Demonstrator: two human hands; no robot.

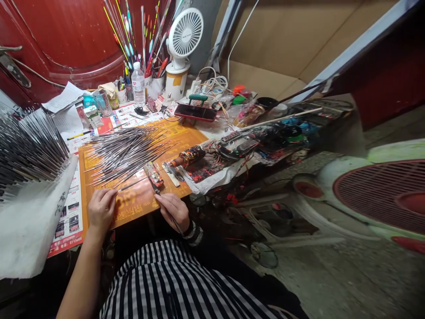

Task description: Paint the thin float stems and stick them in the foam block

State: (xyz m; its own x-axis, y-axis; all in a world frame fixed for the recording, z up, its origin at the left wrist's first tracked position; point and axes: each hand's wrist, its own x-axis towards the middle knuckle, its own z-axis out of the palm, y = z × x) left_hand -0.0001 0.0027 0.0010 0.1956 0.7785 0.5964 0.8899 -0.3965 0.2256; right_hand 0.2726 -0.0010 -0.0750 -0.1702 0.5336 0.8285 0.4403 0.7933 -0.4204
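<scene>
My left hand (101,209) is closed, pinching the near end of a thin fishing float (133,184) that points right across the orange mat (142,201). My right hand (174,212) is closed on a slim dark brush-like tool (172,219); its exact kind is too small to tell. The tool's front end is beside a small paint-smeared block (153,175), close to the float's far end. Beyond both hands lies a loose pile of similar thin floats (124,150), dark and silvery.
At left, a white foam block (36,226) holds many upright dark sticks. Behind are a water bottle (138,84), a white fan (186,33), a phone (195,112) and cups of colourful floats. Paint-stained clutter (239,146) lines the right; a large floor fan (381,190) stands beyond.
</scene>
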